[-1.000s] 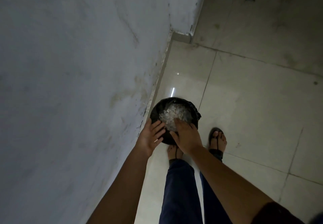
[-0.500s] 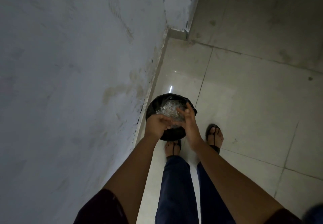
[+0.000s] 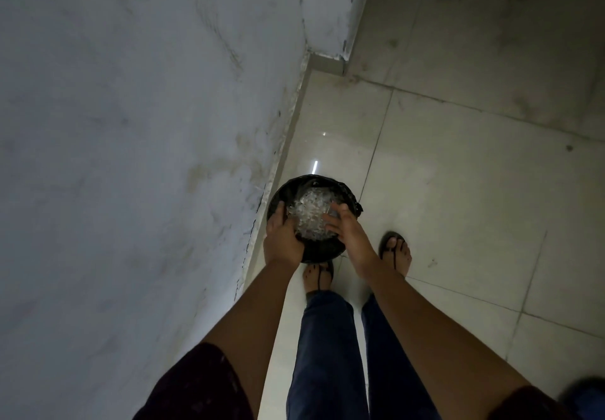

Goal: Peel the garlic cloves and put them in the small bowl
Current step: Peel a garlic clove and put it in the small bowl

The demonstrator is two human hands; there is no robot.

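Step, by the look of it: clearing up after peeling. Both hands over black-lined bin (image 3: 322, 255), centre of frame, on floor (image 3: 458, 223) against wall (image 3: 131, 157). No garlic cloves or small bowl in frame. Only garlic skins (image 3: 309, 215) show, filling bin mouth: pale, papery, thin flakes in loose heap. right hand (image 3: 348, 233): grip wide, fingers spread above skins, nothing held. left hand (image 3: 283, 239): fingers bent by bin's left rim; whether grip holds anything, cannot tell, too dark. Next move likely calls for shaking off clinging flakes.
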